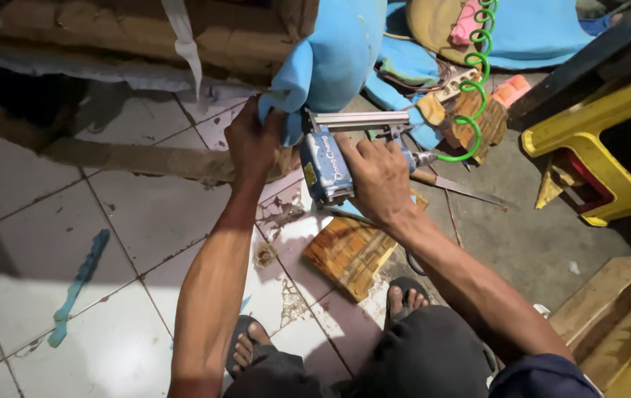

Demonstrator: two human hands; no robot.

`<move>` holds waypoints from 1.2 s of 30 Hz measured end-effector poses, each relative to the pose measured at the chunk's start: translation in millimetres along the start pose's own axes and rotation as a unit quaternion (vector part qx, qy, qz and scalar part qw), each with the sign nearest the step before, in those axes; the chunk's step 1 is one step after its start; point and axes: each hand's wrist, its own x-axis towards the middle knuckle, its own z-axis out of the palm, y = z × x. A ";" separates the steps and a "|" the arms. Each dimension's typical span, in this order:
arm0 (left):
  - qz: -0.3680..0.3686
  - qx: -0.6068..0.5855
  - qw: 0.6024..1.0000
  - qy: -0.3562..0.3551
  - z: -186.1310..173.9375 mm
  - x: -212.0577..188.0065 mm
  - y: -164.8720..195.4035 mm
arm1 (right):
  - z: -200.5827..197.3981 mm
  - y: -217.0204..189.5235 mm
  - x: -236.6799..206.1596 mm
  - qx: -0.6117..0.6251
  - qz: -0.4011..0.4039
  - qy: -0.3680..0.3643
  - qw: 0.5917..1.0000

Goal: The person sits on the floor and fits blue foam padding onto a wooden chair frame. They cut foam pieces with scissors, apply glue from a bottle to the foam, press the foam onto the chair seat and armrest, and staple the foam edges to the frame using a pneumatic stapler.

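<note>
A: Start at the left. What's there?

B: Tiled floor (131, 221) with a blue fabric strip (78, 284) lying loose on it. Then the left hand (253, 140), its grip pinched tight on a fold of blue fabric (330, 59), pressing it against the wooden frame (146, 37) above the floor.

A: And the tool?

B: The right hand (378, 177) is wrapped around a blue pneumatic staple gun (326, 158), whose nose sits just beside the left thumb (uncomfortably near, I'd judge). A green coiled air hose (478, 81) runs up and away from it.

A: What could go wrong?

B: A staple could catch the left fingers if the gun slips sideways or the cloth pulls. The hose could snag on the clutter and jerk the tool. Bare toes in sandals are close to the wood block (349, 254) too.

A: Any containers?

B: None that I can make out holding anything. At the right a yellow plastic stool (588, 133) lies tipped, its hollow showing only something dark and red that I cannot tell apart.
</note>
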 end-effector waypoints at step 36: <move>0.018 -0.019 0.996 -0.082 -0.2 -15.6 -10.1 | 35.7 30.3 1.2 -0.004 0.000 -0.004 1.000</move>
